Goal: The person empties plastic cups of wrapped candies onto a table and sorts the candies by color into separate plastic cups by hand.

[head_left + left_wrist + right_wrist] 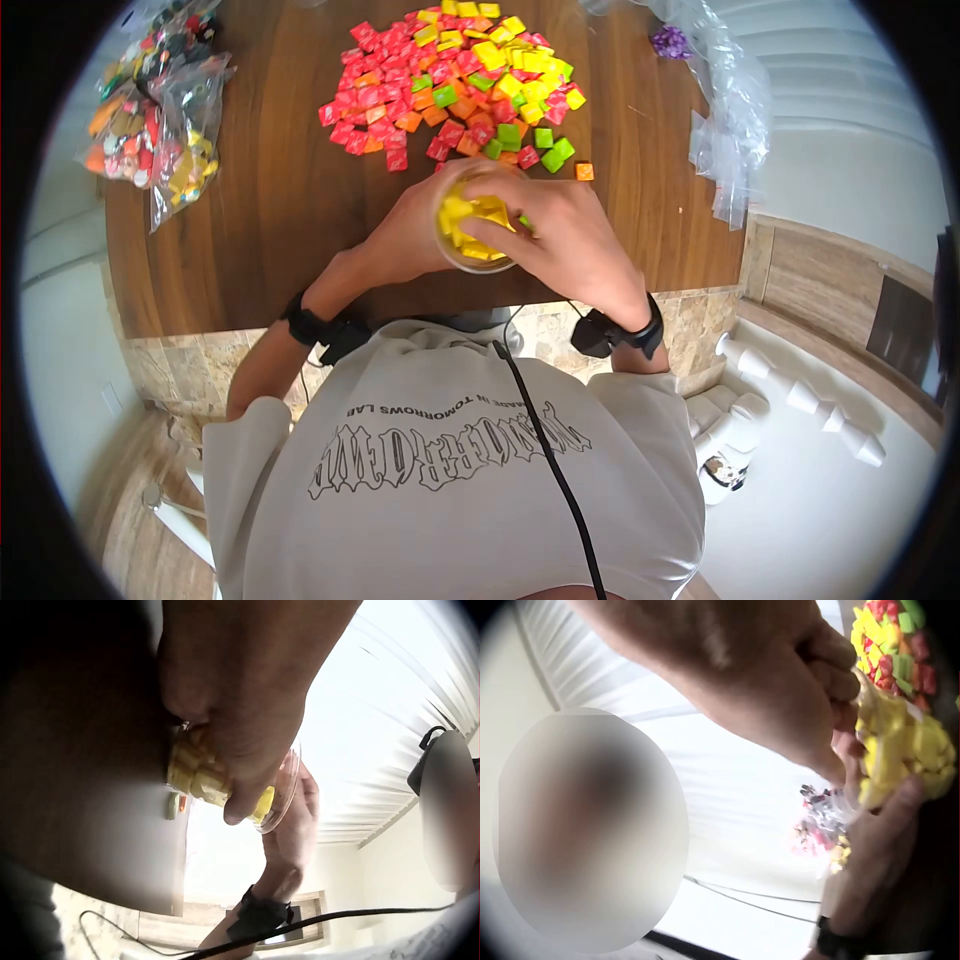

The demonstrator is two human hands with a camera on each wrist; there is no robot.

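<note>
My left hand (408,228) grips a clear round plastic jar (440,236) at its side, close above the near part of the table. Yellow square wrapped candies (478,246) fill much of the jar; in the right wrist view its clear wall shows more yellow candies (911,754). Over the jar's mouth bends my right hand (568,232), thumb and fingers reaching inside the rim. Its fingers look curled in the right wrist view, but I cannot tell whether they pinch a candy. Beyond the hands spreads a pile of red, yellow, orange and green candies (385,95).
Clear bags of small colourful pieces (185,130) lie at the table's left. Crumpled clear plastic bags (730,130) and a purple cluster (670,42) are at the right. One orange candy (584,171) sits apart from the pile. A black cable (545,440) runs down the shirt.
</note>
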